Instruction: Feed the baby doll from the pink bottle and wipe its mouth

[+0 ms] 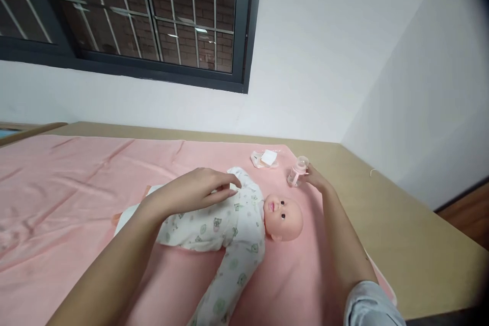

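A baby doll (284,216) lies on its back in a white outfit printed with green figures, its bald head toward the right. Over its chest is my left hand (204,187), fingers loosely bent and apart, with nothing held; whether the fingertips touch the cloth I cannot tell. Beyond the doll's head, my right hand (316,178) is closed on a small baby bottle (296,173) with a clear cap and pink handles. The bottle stands nearly upright, tilted a little, and most of my right fingers are hidden behind it.
Under the doll spreads a wrinkled pink sheet (91,188) over a wooden surface (382,214). A small white packet or folded tissue (268,157) lies left of the bottle. White walls and a barred window (171,20) stand behind.
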A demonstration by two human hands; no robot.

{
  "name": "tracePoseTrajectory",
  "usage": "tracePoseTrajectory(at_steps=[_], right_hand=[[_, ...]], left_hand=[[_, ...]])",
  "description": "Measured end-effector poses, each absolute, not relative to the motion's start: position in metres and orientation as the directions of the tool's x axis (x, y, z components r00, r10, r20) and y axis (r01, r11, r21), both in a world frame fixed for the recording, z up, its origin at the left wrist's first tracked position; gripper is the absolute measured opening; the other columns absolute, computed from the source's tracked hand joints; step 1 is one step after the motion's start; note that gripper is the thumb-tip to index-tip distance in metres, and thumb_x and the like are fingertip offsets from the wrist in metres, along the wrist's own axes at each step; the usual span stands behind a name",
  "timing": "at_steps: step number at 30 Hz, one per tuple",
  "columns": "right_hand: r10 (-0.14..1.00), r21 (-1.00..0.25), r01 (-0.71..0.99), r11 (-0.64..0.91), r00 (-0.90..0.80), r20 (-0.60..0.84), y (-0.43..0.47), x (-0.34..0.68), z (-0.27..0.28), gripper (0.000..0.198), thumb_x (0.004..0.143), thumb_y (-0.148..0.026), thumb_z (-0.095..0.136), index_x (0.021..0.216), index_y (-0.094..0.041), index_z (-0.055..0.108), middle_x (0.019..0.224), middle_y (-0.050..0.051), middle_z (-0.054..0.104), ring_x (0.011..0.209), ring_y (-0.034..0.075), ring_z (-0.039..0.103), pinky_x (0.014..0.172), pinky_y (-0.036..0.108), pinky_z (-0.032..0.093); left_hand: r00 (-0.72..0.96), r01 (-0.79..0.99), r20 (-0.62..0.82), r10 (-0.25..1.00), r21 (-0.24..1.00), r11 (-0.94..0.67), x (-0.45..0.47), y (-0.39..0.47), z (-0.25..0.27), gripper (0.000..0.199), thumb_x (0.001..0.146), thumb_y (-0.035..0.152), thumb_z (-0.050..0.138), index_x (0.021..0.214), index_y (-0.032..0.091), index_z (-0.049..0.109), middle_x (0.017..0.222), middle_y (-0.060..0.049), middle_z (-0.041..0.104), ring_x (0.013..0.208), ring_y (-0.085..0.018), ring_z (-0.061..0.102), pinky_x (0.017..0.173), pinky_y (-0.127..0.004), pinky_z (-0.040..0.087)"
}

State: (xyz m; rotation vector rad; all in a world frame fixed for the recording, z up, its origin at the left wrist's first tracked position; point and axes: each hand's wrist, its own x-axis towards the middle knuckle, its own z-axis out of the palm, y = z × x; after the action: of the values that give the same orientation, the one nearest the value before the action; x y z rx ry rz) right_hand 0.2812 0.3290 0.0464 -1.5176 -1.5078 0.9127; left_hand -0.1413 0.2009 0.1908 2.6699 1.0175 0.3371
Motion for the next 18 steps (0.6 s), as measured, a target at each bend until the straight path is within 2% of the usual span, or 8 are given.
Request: tracePoseTrajectory(at_steps=[2,4,8,12,15,18], right_hand=[[0.999,-0.892,0.449,0.045,-0.004,0.049,0.338,0.281,0.046,0.082,0.054,-0.03,0.077,0.128,-0.019,0.044,0.121,0.012,0.06,0.111,0.026,0.058,0.097,0.043,0.048],[0.999,-0.894,0.447,0.035,0.004,0.041,0.344,0.278,0.049,0.08,0.054,-0.027,0.077,0.126,-0.019,0.044,0.124,0.013,0.059,0.114,0.027,0.057,0.098,0.042,0.048],[0.999,-0.878,0.479,0.02,0.018,0.033,0.348,0.262,0.06,0.077,0.058,-0.022,0.074,0.128,-0.017,0.042,0.122,0.015,0.059,0.103,0.024,0.062,0.093,0.04,0.05],[0.98,-0.833,0.522,0.182,-0.024,0.199,0.34,0.234,0.088,0.068,0.065,-0.03,0.075,0.125,-0.018,0.046,0.122,0.013,0.06,0.103,0.023,0.061,0.093,0.042,0.049],[0.93,-0.851,0.377,0.366,-0.108,0.352,0.324,0.205,0.117,0.059,0.07,-0.04,0.075,0.119,-0.02,0.049,0.12,0.011,0.062,0.109,0.024,0.06,0.096,0.043,0.048],[0.89,-0.866,0.214,0.453,-0.168,0.424,0.298,0.173,0.142,0.054,0.071,-0.04,0.077,0.115,-0.022,0.051,0.122,0.01,0.062,0.111,0.023,0.061,0.098,0.041,0.049]], left_hand=[[0.705,0.61,0.175,0.687,0.343,-0.714,-0.137,0.214,0.194,0.032,0.099,0.041,0.038,0.112,0.028,0.064,0.098,0.002,0.071,0.085,-0.016,0.064,0.071,-0.025,0.042],[0.67,0.619,0.221,0.709,0.361,-0.697,-0.133,0.223,0.194,0.032,0.099,0.042,0.038,0.114,0.028,0.063,0.096,0.002,0.07,0.085,-0.015,0.064,0.071,-0.024,0.042],[0.652,0.633,0.237,0.72,0.351,-0.69,-0.132,0.235,0.184,0.031,0.099,0.04,0.038,0.111,0.028,0.064,0.096,0.003,0.07,0.086,-0.015,0.063,0.073,-0.025,0.043],[0.58,0.683,0.308,0.754,0.321,-0.657,-0.141,0.245,0.169,0.029,0.098,0.036,0.039,0.106,0.025,0.065,0.105,0.0,0.068,0.092,-0.017,0.063,0.078,-0.028,0.045],[0.487,0.705,0.377,0.788,0.364,-0.609,-0.144,0.25,0.16,0.027,0.097,0.035,0.042,0.109,0.025,0.063,0.113,-0.001,0.065,0.096,-0.018,0.062,0.082,-0.031,0.047],[0.432,0.666,0.418,0.799,0.45,-0.595,-0.137,0.25,0.156,0.026,0.095,0.035,0.047,0.115,0.025,0.061,0.118,-0.002,0.063,0.1,-0.018,0.061,0.085,-0.032,0.049]])
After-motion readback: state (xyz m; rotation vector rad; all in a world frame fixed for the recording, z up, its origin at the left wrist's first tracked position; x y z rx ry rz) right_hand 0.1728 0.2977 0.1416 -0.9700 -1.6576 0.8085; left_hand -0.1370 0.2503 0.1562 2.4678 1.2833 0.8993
